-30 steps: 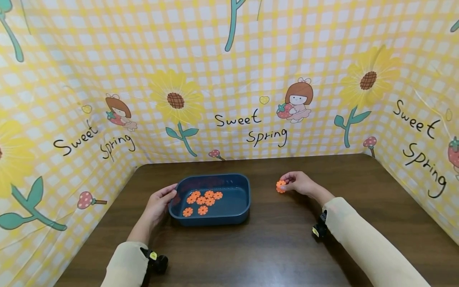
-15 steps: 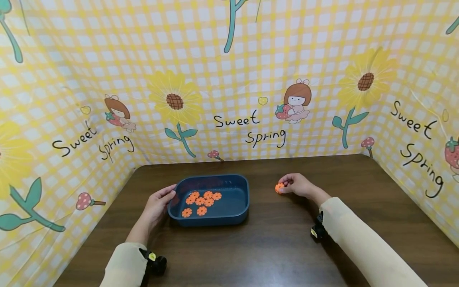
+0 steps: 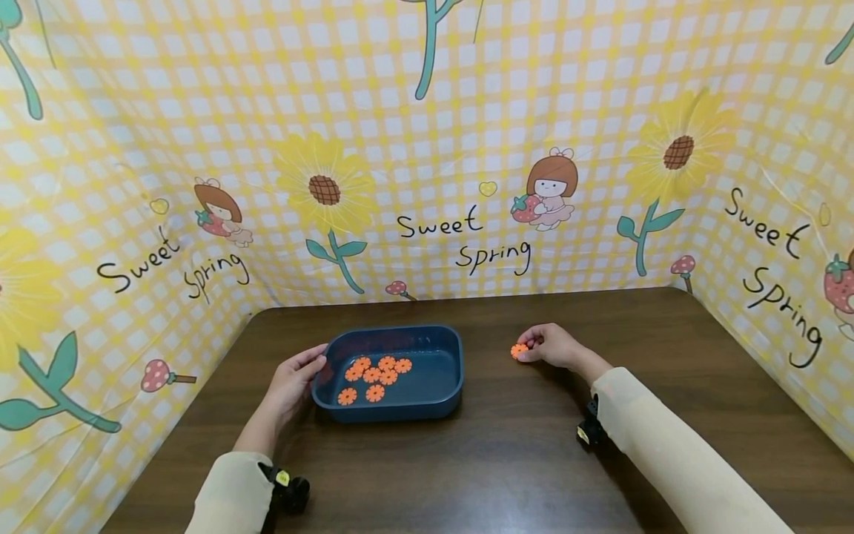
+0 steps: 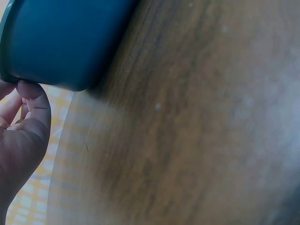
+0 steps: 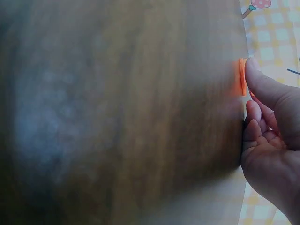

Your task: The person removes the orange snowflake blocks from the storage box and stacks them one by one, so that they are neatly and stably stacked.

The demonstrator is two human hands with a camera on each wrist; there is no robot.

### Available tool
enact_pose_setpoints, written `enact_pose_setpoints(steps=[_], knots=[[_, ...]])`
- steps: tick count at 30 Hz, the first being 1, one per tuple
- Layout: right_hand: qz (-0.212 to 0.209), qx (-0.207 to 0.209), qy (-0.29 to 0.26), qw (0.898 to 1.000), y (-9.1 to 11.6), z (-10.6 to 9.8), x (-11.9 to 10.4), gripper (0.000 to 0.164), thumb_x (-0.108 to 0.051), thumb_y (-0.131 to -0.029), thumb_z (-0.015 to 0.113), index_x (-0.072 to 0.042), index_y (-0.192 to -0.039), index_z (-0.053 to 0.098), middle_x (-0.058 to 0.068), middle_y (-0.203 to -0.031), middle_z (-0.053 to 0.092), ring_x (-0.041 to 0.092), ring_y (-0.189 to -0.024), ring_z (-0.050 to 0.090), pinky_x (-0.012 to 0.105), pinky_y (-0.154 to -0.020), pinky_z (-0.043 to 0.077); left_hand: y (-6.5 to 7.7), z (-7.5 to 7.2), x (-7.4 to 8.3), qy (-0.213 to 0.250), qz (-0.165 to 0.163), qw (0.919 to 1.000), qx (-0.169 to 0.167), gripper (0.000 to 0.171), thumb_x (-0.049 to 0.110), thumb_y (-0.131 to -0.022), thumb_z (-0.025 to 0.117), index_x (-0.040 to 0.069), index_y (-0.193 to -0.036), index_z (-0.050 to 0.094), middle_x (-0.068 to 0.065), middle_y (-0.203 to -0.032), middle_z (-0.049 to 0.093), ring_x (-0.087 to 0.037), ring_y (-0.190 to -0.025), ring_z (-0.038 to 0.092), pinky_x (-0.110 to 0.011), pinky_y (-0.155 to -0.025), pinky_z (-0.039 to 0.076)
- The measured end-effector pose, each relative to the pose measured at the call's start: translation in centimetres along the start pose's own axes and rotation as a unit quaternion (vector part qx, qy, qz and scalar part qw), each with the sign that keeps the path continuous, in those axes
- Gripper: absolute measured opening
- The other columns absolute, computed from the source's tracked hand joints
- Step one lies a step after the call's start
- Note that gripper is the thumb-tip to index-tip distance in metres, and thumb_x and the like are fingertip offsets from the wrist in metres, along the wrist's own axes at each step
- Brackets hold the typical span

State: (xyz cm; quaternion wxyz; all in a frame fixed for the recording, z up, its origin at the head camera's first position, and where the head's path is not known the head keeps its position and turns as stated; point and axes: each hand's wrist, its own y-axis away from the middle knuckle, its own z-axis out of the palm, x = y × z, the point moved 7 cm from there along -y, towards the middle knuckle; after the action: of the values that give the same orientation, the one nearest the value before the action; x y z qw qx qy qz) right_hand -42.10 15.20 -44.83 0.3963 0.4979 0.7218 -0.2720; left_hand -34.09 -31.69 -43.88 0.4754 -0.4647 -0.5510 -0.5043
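Observation:
A dark blue rectangular basin (image 3: 437, 371) rests on the wooden table, with several orange flower-shaped discs (image 3: 371, 376) lying flat in its left half. My left hand (image 3: 291, 382) grips the basin's left end, thumb over the rim; the left wrist view has the thumb against the blue wall (image 4: 65, 42). To the right of the basin, my right hand (image 3: 559, 347) pinches one more orange flower-shaped disc (image 3: 517, 351) between thumb and fingers. In the right wrist view this disc (image 5: 243, 77) appears edge-on, low over the tabletop, under the thumb tip.
The brown wooden table (image 3: 480, 460) has a glossy top. A yellow checked cloth (image 3: 434, 148) printed with flowers hangs behind it and along both sides. Small black wrist cameras (image 3: 291, 493) are strapped on both forearms.
My right hand has lowered slightly, and the disc in it has tipped from nearly upright to flatter. The left hand, the basin and the discs inside stay put.

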Motion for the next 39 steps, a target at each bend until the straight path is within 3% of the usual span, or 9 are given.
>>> enact_pose_setpoints(steps=[14,28,39], knots=[[0.001,0.011,0.017,1.000,-0.18,0.17,-0.09,0.026,-0.009,-0.079,0.081,0.002,-0.099,0.069,0.007,-0.088,0.060,0.018,-0.078,0.050,0.030,-0.068,0.044,-0.09,-0.33,0.14,-0.003,0.002,1.0000,0.004,0.054,0.022,-0.098,0.060,0.000,-0.144,0.043,0.005,-0.115,0.064,-0.020,-0.105,0.063,-0.030,-0.087,0.052],[0.017,0.020,0.023,0.999,-0.06,0.47,-0.05,0.025,-0.008,-0.078,0.082,0.000,-0.097,0.069,0.007,-0.087,0.060,0.019,-0.077,0.050,0.030,-0.068,0.044,0.00,-0.33,0.01,0.007,0.001,1.0000,0.001,0.054,0.019,-0.099,0.059,-0.002,-0.146,0.040,0.000,-0.119,0.063,-0.018,-0.102,0.064,-0.029,-0.086,0.053],[0.021,0.026,-0.001,0.999,0.25,-0.30,-0.41,0.032,-0.011,-0.081,0.080,0.004,-0.107,0.067,0.011,-0.096,0.061,0.021,-0.085,0.052,0.030,-0.070,0.046,-0.01,0.03,0.08,0.010,0.000,0.9999,0.005,0.053,0.020,-0.099,0.059,-0.002,-0.145,0.042,-0.001,-0.119,0.064,-0.020,-0.105,0.063,-0.030,-0.088,0.052]])
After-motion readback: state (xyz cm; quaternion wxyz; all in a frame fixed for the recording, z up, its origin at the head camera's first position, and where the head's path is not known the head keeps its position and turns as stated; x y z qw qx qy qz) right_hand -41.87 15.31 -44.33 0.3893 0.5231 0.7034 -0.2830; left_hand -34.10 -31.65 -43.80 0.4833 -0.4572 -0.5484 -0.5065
